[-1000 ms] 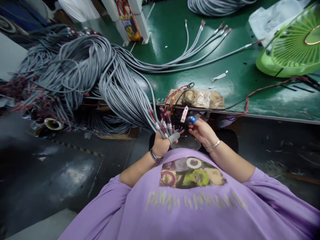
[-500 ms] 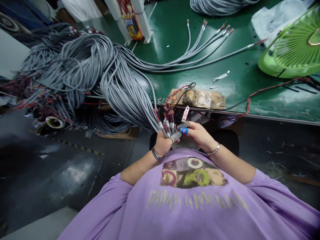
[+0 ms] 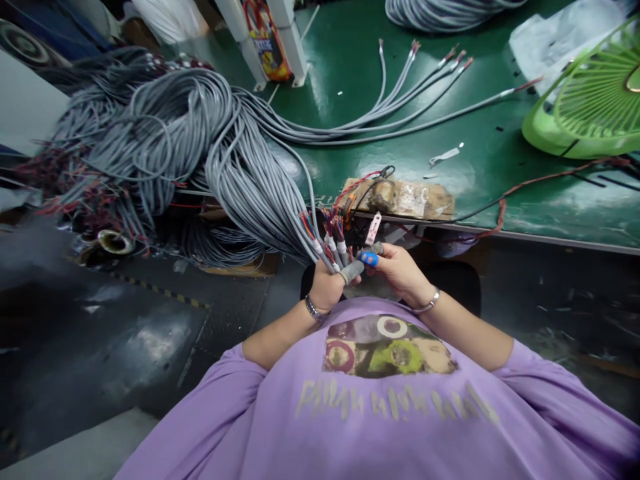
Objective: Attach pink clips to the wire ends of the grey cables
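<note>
Purple shirt cloth [image 3: 380,427] nearest, across the bottom of the view. Just past it, left hand [image 3: 325,288] closed in a fist round a bunch of grey cables [image 3: 320,250], coloured wire ends upright above the knuckles, grey-capped thumb [image 3: 353,270] pressed against them. Right hand [image 3: 400,270], a second ago held apart and open with the blue-capped finger [image 3: 369,259] lifted, now brought in beside the left thumb, fingertips drawn together at the wire ends; whether gripping one wire or only touching, cannot tell, too small. No longer a one-handed hold, then: both hands now at the same bunch, close before the chest. Beyond, at the near edge of the green table [image 3: 350,93], a taped wooden block [image 3: 405,198] with a white tag [image 3: 373,228] hanging below. Farther on, loose cables [image 3: 400,80] fanned over the top, a green fan [image 3: 585,107] to the right, a big cable heap [image 3: 165,140] to the left, all as before.
</note>
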